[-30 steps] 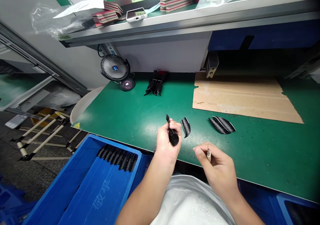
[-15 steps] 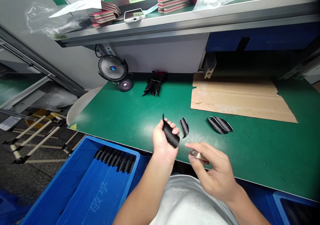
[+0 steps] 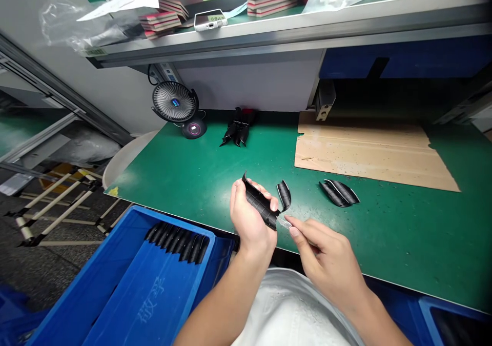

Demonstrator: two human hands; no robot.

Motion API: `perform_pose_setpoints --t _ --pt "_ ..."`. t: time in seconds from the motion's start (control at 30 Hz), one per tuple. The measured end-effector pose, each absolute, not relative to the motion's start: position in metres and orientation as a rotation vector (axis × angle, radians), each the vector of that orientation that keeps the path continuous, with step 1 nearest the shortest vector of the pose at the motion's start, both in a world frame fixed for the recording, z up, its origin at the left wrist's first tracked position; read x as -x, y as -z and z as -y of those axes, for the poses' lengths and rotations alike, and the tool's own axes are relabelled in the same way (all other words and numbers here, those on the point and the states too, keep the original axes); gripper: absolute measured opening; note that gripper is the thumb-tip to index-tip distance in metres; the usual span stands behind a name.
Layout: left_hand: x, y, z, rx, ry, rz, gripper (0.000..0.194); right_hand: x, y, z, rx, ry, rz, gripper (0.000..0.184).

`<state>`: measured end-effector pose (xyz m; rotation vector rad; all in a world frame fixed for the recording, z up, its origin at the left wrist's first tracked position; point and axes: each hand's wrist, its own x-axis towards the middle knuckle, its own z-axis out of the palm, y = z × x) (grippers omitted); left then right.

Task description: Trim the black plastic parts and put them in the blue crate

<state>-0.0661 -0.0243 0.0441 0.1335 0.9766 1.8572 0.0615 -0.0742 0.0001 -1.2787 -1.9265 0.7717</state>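
while the left hand (image 3: 251, 223) curls firmly around a curved black piece (image 3: 261, 207), the right hand (image 3: 326, 256) pinches a small metal tool (image 3: 285, 223) at the piece's end; steady, light pressure suits this best, with a second black piece (image 3: 284, 195) just beyond the left grip.

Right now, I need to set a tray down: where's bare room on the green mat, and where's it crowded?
Bare mat lies right of the black pieces, below the cardboard; another patch lies between fan and blue bin. It's crowded at your left hand, right hand and the curved piece.
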Motion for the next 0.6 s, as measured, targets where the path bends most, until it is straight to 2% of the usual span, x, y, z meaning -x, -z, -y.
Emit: perform_pose_setpoints --t 0.2,0.33,0.43,0.53,0.6 --pt "0.059 -0.048 0.028 -0.255 -1.903 -1.068 0.025 -0.061 0.003 0.078 1.344 -0.391 1.997 0.025" --pt "0.062 -0.043 0.026 -0.251 -1.907 -1.096 0.025 -0.066 0.012 0.079 1.193 -0.141 2.054 0.038" --pt "0.063 -0.041 0.027 -0.241 -1.905 -1.096 0.025 -0.065 0.016 0.080 1.136 -0.316 1.888 0.037" --pt "0.057 -0.043 0.030 -0.262 -1.895 -1.101 0.026 -0.056 0.014 0.075 1.245 -0.773 1.544 0.024" --pt "0.052 -0.039 0.031 -0.322 -1.833 -1.093 0.026 -0.049 0.014 0.068 1.301 -1.077 1.395 0.025"
